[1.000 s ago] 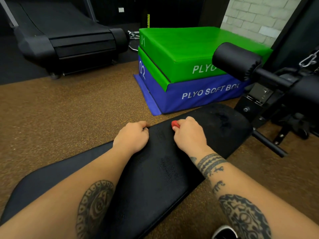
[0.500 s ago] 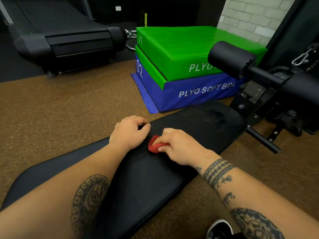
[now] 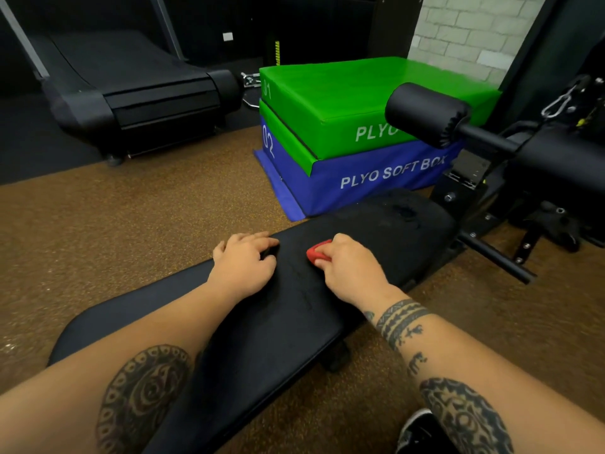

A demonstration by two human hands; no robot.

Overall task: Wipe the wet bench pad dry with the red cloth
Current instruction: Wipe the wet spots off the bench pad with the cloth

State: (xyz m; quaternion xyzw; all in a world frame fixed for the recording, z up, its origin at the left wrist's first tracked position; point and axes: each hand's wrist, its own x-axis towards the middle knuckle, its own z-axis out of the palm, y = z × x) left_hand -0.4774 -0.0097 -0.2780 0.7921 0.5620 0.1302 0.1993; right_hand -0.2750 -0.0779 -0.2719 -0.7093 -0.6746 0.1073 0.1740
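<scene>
A long black bench pad runs from lower left to upper right across the brown floor. My right hand presses a bunched red cloth onto the pad near its middle; only a small part of the cloth shows past my fingers. Just left of it, my left hand rests on the pad's far edge, fingers curled over that edge, a short gap from the cloth. A dull patch marks the pad's far end.
Stacked green and blue plyo soft boxes stand just beyond the bench. A black foam roller and machine frame crowd the right. A treadmill sits at the back left. My shoe shows at the bottom.
My right hand has carried the red cloth back away from my left hand, toward the right along the pad, after sliding it close to the left hand. The left hand stays on the far edge.
</scene>
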